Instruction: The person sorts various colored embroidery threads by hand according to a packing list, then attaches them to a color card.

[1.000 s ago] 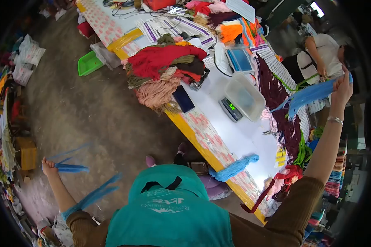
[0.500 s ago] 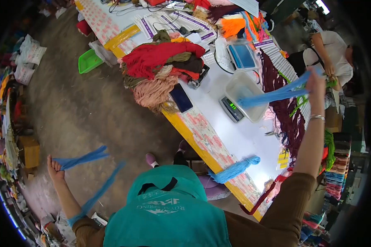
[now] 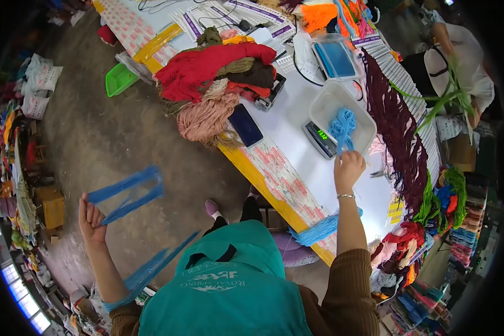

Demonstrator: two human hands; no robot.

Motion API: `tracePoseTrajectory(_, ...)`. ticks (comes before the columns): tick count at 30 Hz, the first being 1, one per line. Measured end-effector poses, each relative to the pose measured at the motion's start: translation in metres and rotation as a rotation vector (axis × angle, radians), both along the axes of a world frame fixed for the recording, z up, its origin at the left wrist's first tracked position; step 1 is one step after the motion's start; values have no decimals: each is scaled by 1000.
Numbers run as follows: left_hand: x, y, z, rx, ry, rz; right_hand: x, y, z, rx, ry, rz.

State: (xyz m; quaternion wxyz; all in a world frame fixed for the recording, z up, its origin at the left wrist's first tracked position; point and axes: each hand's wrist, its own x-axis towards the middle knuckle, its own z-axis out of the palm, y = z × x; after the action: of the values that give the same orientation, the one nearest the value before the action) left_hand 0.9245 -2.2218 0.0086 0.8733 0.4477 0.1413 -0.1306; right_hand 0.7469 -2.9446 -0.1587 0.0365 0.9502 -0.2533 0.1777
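Observation:
Blue yarn strands (image 3: pixel 126 187) hang in a loop from my left hand (image 3: pixel 92 219), whose fingers are closed on them, out over the floor. More blue yarn (image 3: pixel 151 269) drapes over my left forearm. My right hand (image 3: pixel 350 168) is closed on the end of a blue yarn bundle (image 3: pixel 343 124), which lies in a clear plastic tub (image 3: pixel 369 126). The tub rests on a digital scale (image 3: pixel 320 139) with a lit green display. Another blue yarn bundle (image 3: pixel 319 228) lies across the table's edge, partly behind my right forearm.
On the table (image 3: pixel 288 162) lie a phone (image 3: pixel 245 125), a red yarn heap (image 3: pixel 207 67), dark maroon yarn (image 3: pixel 395 117) and a blue-lidded box (image 3: pixel 335 59). A green basket (image 3: pixel 120 79) stands left of the table. Another person (image 3: pixel 467 61) is at the upper right, beside green strands.
My right hand has come down and inward from the far right, and its yarn is now bunched in the tub. My left hand has shifted slightly right, with its strands spread into a loop.

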Motion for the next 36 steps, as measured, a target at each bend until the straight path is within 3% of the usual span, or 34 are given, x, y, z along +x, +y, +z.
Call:
tracePoseTrajectory(7, 1, -98, 32, -17, -69, -109, -17, 24, 10, 83, -5, -94)
tracePoseTrajectory(9, 3, -140, 45, 223, 96, 327, -21, 27, 14, 106, -26, -98)
tracePoseTrajectory(13, 6, -154, 50, 422, 263, 490, -24, 32, 18, 129, -52, -111)
tracePoseTrajectory(15, -5, -126, 40, 316, 72, 63, -23, 32, 17, 121, -52, -110)
tracePoseTrajectory(16, -8, -124, 37, 316, 71, 65, -22, 32, 15, 127, -47, -110)
tracePoseTrajectory(18, -14, -128, 35, 158, -97, -187, -19, 32, 12, 134, -44, -109)
tracePoseTrajectory(25, -26, -158, 46, 93, -140, -319, -10, 28, 6, 130, -5, -95)
tracePoseTrajectory(28, -27, -162, 43, 221, -175, -262, -8, 23, -1, 133, 8, -97)
tracePoseTrajectory(30, -29, -177, 55, 206, 131, 92, -6, 19, -8, 133, 18, -96)
tracePoseTrajectory(31, -29, -170, 51, 208, 129, 96, -4, 17, -12, 134, 41, -113)
tracePoseTrajectory(33, -30, -156, 43, -76, -7, -137, 4, 17, -15, 141, 59, -125)
tracePoseTrajectory(34, -29, -158, 42, -70, -10, -133, 8, 18, -13, 126, 109, -162)
tracePoseTrajectory(36, -25, -174, 42, -386, -243, -444, 17, 19, -16, 117, 157, -194)
